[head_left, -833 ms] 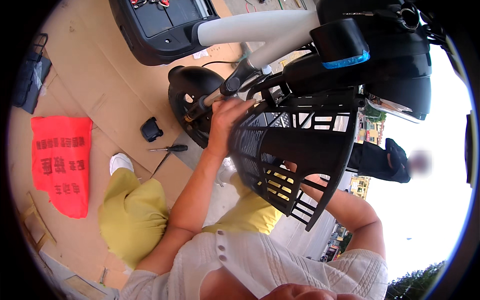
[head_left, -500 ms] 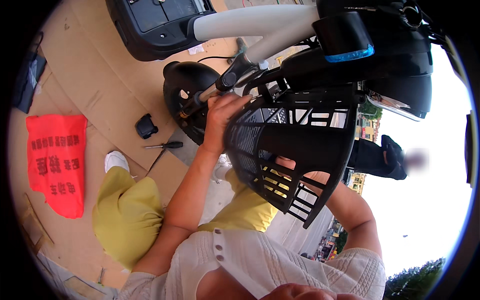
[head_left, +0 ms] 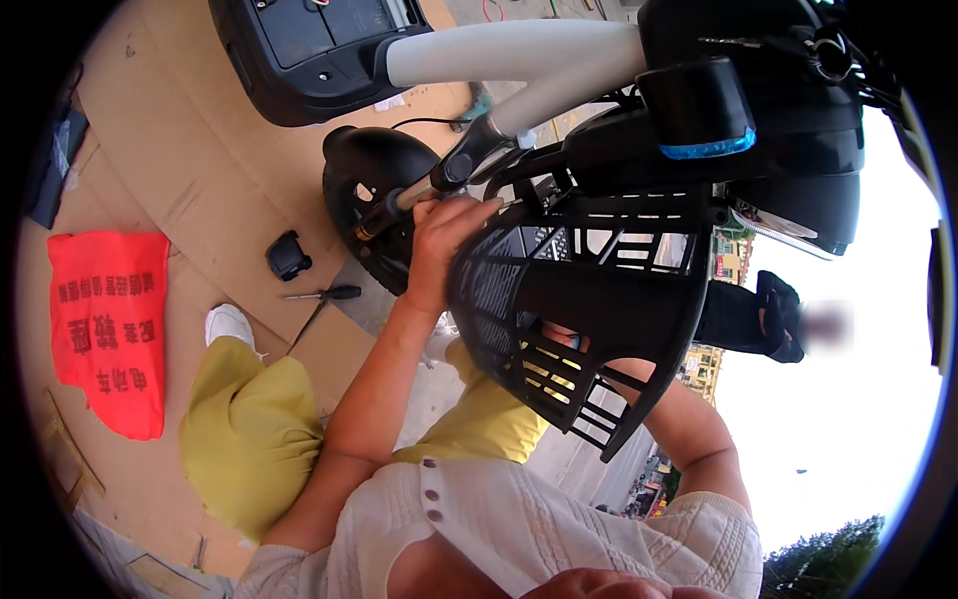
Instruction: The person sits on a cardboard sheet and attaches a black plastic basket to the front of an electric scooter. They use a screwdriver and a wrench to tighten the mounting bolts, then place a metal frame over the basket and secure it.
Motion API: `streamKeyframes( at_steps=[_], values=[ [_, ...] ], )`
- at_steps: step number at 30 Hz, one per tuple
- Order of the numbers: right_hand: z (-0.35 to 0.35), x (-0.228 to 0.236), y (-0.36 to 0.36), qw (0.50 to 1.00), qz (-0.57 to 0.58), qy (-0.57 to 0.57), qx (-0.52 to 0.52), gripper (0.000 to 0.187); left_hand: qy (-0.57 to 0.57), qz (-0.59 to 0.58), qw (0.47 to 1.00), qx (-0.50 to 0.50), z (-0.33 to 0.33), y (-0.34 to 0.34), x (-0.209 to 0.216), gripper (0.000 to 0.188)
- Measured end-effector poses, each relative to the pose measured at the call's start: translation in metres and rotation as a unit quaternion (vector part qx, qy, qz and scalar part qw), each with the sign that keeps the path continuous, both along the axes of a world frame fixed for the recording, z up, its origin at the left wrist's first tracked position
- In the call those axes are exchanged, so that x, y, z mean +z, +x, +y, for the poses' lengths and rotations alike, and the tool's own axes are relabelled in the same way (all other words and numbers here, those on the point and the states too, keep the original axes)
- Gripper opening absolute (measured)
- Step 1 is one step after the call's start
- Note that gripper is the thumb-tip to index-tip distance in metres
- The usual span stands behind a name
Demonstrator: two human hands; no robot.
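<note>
- Your left hand (head_left: 444, 245) is at the lower left end of the black plastic basket (head_left: 604, 304), beside the front fork (head_left: 411, 192); its fingers are bent and point toward the bracket (head_left: 544, 190). You seem to be touching the basket there, but I cannot tell whether the hand is closed on anything.
- Your right hand (head_left: 562, 332) is behind the basket, and only part of it shows through an opening; I cannot tell whether it is open or gripping.
- The basket is in front of you, tilted, just below the vehicle's black front housing (head_left: 619, 140) in the view.
- Above your left hand you have the black front fender (head_left: 374, 160) and the thick white frame tube (head_left: 509, 52).
- On the cardboard (head_left: 220, 190) to your left lie a screwdriver (head_left: 344, 293) with a dark handle, a small black plastic part (head_left: 288, 257) near it, and a red bag (head_left: 110, 329) with dark print.
- Another person (head_left: 748, 314) in dark clothes is beyond the basket, to your right.
</note>
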State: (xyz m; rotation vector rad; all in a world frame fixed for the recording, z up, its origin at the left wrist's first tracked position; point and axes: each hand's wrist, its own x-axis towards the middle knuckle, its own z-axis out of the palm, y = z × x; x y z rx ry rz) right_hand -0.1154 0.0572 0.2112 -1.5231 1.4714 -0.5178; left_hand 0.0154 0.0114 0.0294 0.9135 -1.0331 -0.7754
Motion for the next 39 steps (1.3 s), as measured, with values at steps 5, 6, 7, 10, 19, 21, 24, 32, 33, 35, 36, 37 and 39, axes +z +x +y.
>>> streamKeyframes(
  at_steps=[5,6,7,10,19,21,24,32,33,35,36,37,39],
  values=[
    [-0.011,-0.002,0.001,1.0,-0.013,-0.013,0.008,0.016,0.004,0.014,1.0,-0.009,0.0,0.001,0.005,0.037],
    [-0.011,-0.004,0.003,1.0,-0.018,-0.011,0.011,0.016,0.002,0.009,1.0,-0.009,0.0,0.001,0.001,0.038],
    [-0.003,0.002,-0.001,1.0,-0.023,-0.01,0.015,0.016,0.006,0.009,1.0,-0.007,0.0,0.001,0.0,0.038],
    [-0.014,-0.01,0.009,0.999,-0.031,-0.014,0.018,0.016,0.007,0.013,1.0,-0.011,0.0,0.0,0.002,0.039],
    [-0.037,-0.007,-0.013,0.903,-0.279,0.324,-0.04,0.017,0.0,0.013,1.0,-0.009,0.0,0.002,0.001,0.038],
    [-0.032,-0.01,-0.02,0.869,-0.326,0.364,-0.079,0.018,-0.004,0.011,1.0,-0.01,0.001,0.0,0.0,0.038],
    [-0.027,-0.014,-0.03,0.853,-0.35,0.375,-0.095,0.02,0.017,0.011,0.999,-0.03,0.002,0.002,0.002,0.042],
    [-0.024,-0.01,0.001,0.996,0.074,0.045,0.037,0.015,-0.003,0.019,1.0,-0.001,-0.001,0.003,0.004,0.037],
    [-0.023,-0.01,0.003,0.995,-0.011,0.092,-0.021,0.013,-0.005,0.022,1.0,-0.003,0.0,0.003,0.004,0.037],
    [-0.024,-0.008,0.006,0.958,-0.176,0.183,-0.136,0.009,-0.005,0.019,1.0,-0.007,0.0,0.003,0.003,0.038],
    [-0.026,-0.006,0.005,0.934,-0.221,0.244,-0.14,0.009,-0.005,0.018,1.0,-0.009,0.0,0.002,0.004,0.038],
    [-0.03,-0.003,0.001,0.904,-0.265,0.304,-0.143,0.009,-0.002,0.021,1.0,-0.009,0.001,0.002,0.004,0.038],
    [-0.037,-0.007,-0.012,0.88,-0.286,0.359,-0.123,0.011,0.002,0.012,1.0,-0.007,0.002,0.001,0.002,0.037]
  ],
)
